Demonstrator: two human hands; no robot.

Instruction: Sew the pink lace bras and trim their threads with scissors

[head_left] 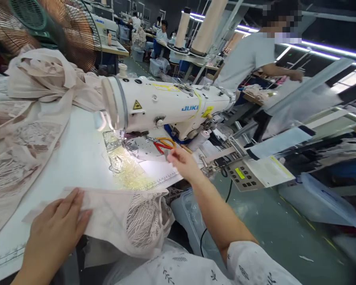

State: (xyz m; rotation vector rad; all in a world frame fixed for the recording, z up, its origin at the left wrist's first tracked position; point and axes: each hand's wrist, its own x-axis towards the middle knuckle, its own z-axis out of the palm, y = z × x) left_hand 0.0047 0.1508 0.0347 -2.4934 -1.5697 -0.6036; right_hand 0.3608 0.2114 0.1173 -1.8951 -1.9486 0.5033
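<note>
My left hand (pixel 57 221) lies flat with fingers stretched out on a pale pink bra (pixel 106 215) at the front of the table. The bra's lace cup (pixel 144 217) hangs over the table's edge toward my lap. Over the right part of the sewing table my right hand (pixel 182 161) is raised, its fingers pinched together. A small greyish bit shows at those fingertips, too blurred to name. Just behind that hand lie red- and orange-handled tools (pixel 163 144). The white sewing machine (pixel 166 103) stands beyond, its lamp lighting the needle area.
Pale pink lace garments (pixel 35 118) are heaped along the left side, before a large fan (pixel 47 27). A control panel (pixel 243 174) and a tape feeder (pixel 222 152) jut out at right. Below the edge sits a plastic bin (pixel 186 217). A co-worker (pixel 249 51) stands behind the machine.
</note>
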